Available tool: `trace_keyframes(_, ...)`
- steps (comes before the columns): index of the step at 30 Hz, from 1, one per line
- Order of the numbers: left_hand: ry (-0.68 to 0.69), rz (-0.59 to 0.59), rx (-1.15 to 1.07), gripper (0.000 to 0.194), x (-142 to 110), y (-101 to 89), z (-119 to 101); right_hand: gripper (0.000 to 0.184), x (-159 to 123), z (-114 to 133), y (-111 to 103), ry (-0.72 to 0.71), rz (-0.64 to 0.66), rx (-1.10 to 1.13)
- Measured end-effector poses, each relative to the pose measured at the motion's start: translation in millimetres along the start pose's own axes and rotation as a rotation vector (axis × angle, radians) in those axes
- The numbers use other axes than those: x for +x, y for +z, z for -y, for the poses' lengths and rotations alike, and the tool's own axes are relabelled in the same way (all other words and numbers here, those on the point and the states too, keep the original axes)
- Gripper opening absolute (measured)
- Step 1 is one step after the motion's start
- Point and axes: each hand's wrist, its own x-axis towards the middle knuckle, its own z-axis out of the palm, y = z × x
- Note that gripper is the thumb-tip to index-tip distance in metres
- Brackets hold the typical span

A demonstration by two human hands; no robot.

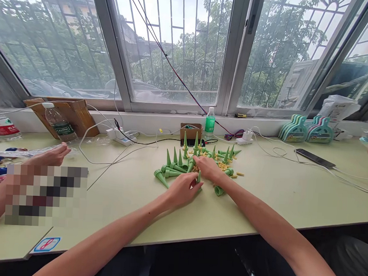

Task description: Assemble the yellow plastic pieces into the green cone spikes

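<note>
My left hand (183, 189) is closed around a green plastic cone-shaped spike (199, 177), its tip pointing up, just above the table at the near side of the pile. My right hand (209, 168) reaches into the pile with fingers bent and close together; what lies between its fingertips is hidden. Several more green spikes (160, 177) with ribbed round caps lie or stand about both hands. One open-ended green piece (218, 191) lies below my right wrist. Small yellow plastic parts (224, 166) are scattered among the spikes, mostly right of my right hand.
Behind the pile stand a small cardboard box (190, 131) and a green-labelled bottle (210, 122). White cables and a power strip (124, 138) run along the sill. A phone (315, 158) and pastel hangers (294, 130) are at right. Another person's hand (53, 156) handles plastic wrapping at left.
</note>
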Motion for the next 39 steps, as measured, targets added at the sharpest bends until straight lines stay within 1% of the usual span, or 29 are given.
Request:
trace_keyframes(8,0.009,-0.007,-0.003,0.029,-0.9,0.1,-0.5,0.028,-0.6,1.7,-2.3,0.02,0.01,0.015)
trace_keyframes(18,0.018,0.007,-0.006,0.029,-0.7,-0.7,-2.0,0.027,1.0,-4.1,1.8,0.008,0.002,0.038)
trace_keyframes(24,0.03,0.008,-0.014,0.028,-0.9,-1.1,-2.7,0.029,1.2,-5.0,2.9,0.015,0.019,0.053)
trace_keyframes(26,0.029,0.009,-0.011,0.028,-1.1,-1.3,-2.9,0.026,1.9,-4.7,3.0,0.016,0.012,0.058)
trace_keyframes(28,0.027,0.011,-0.006,0.028,-1.4,-1.3,-3.2,0.024,2.4,-4.0,2.4,0.026,0.013,0.065)
trace_keyframes(33,0.03,0.006,-0.012,0.028,-1.3,-0.9,-3.7,0.026,1.3,-2.5,-0.5,0.049,0.022,0.092)
trace_keyframes(36,0.026,-0.007,-0.026,0.027,-1.1,-0.4,-3.6,0.025,0.6,-2.6,-1.8,0.048,-0.01,0.118)
trace_keyframes(39,-0.02,-0.039,-0.058,0.027,-0.5,-0.6,-3.6,0.02,0.9,-2.7,-3.3,0.044,-0.095,0.168)
